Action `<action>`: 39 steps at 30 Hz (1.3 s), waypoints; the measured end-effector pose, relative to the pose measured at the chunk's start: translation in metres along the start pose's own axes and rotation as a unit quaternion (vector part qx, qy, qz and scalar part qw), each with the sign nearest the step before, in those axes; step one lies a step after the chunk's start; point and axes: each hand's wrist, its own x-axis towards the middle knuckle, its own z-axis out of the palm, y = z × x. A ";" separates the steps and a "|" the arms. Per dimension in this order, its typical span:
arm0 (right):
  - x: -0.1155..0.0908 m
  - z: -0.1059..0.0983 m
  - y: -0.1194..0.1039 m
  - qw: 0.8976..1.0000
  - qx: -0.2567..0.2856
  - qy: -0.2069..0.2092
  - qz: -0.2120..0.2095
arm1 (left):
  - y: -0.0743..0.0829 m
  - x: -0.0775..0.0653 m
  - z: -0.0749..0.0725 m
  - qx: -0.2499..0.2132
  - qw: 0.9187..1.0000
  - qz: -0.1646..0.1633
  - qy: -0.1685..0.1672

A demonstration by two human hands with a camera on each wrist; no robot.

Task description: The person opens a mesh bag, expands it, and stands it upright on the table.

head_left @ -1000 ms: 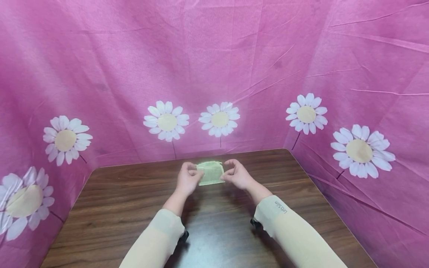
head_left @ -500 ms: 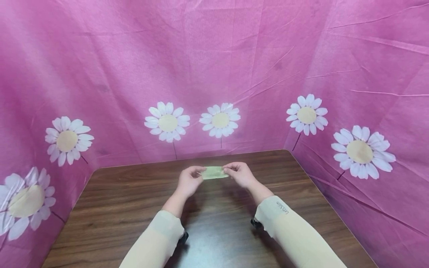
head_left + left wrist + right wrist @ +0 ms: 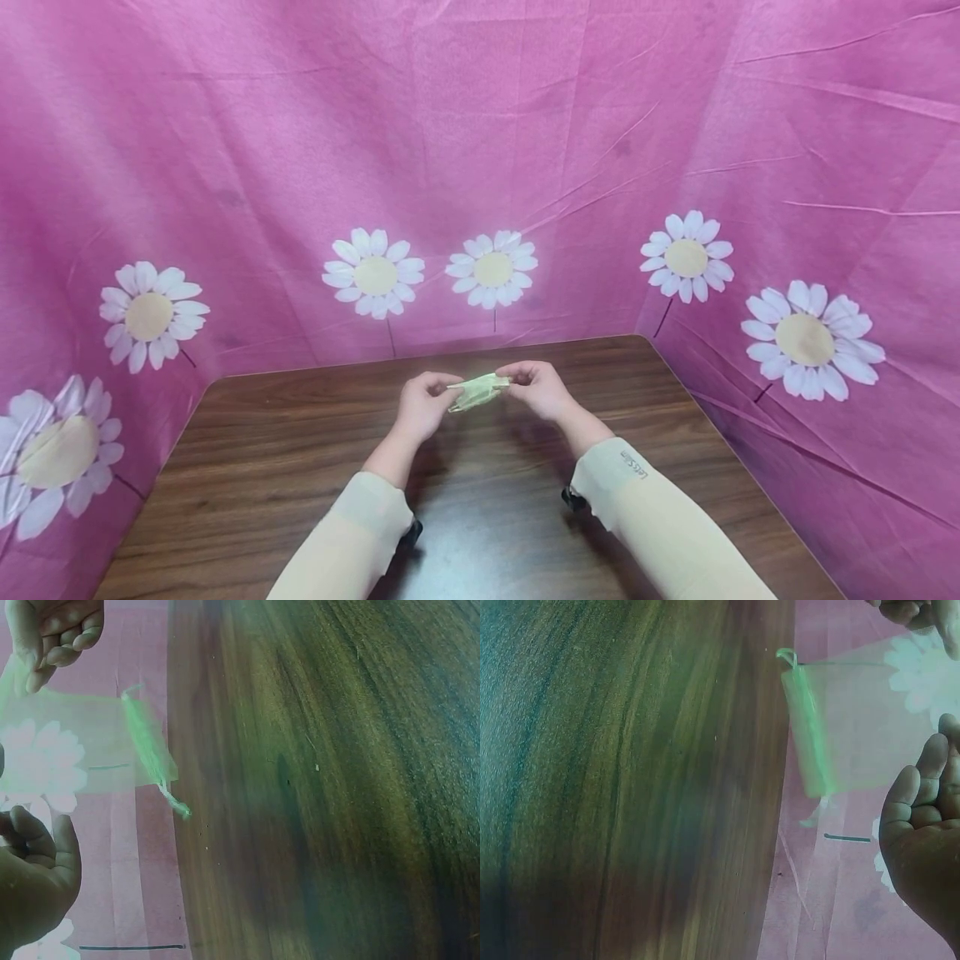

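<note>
While pinched aloft, green mesh pouch (image 3: 477, 392) (sheer), between both hands' fingers (image 3: 504, 377).

We see a dark wooden table (image 3: 300, 467) enclosed by pink cloth walls (image 3: 480, 125) printed with white daisies (image 3: 372, 272).

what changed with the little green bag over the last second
The small sheer pale-green mesh pouch went from held flat, facing the camera, to tipped edge-on and drooping between the hands. The left hand and right hand still pinch its ends, above the same spot on the dark wooden table.
</note>
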 end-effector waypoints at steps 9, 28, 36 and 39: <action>0.001 -0.001 -0.003 1.000 0.008 -0.003 -0.012 | 0.004 0.000 0.002 -0.006 1.000 -0.002 -0.007; -0.006 0.028 -0.011 0.990 -0.082 0.086 -0.069 | 0.020 0.000 0.011 -0.041 0.998 -0.049 0.002; -0.008 0.037 -0.015 0.989 -0.095 0.075 -0.088 | 0.031 -0.001 0.012 -0.058 0.997 -0.055 -0.014; -0.010 0.038 -0.016 0.989 -0.096 0.070 -0.089 | 0.030 -0.003 0.012 -0.061 0.996 -0.056 -0.030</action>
